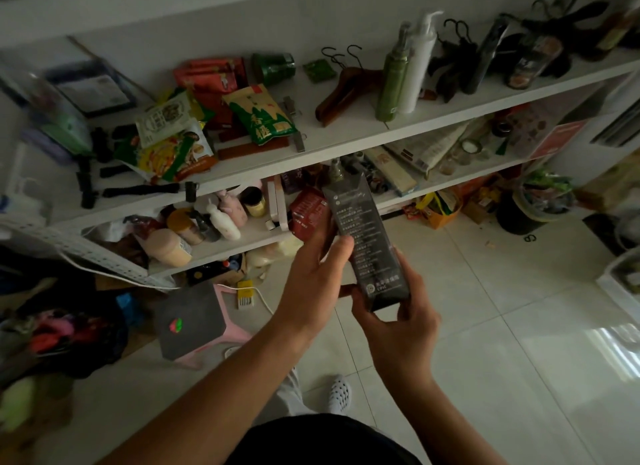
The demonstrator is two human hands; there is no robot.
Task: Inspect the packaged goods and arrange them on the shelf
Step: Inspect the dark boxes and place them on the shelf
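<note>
So both hands are gripping 1 tall dark package (pixel 365 242) out in front of the white shelf (pixel 346 142), printed side facing up, with some kind of bottle top poking out at its 12 o'clock end. The left hand (pixel 311 277) is wrapping around its 9 o'clock edge, thumb lying across the front, and the right hand (pixel 398 312) is clamping the bottom end around 6 o'clock. Up at 10 o'clock, snack bags (pixel 173 142) are sitting piled on the upper board, and 2 pump bottles (pixel 405 69) are standing at 1 o'clock.
</note>
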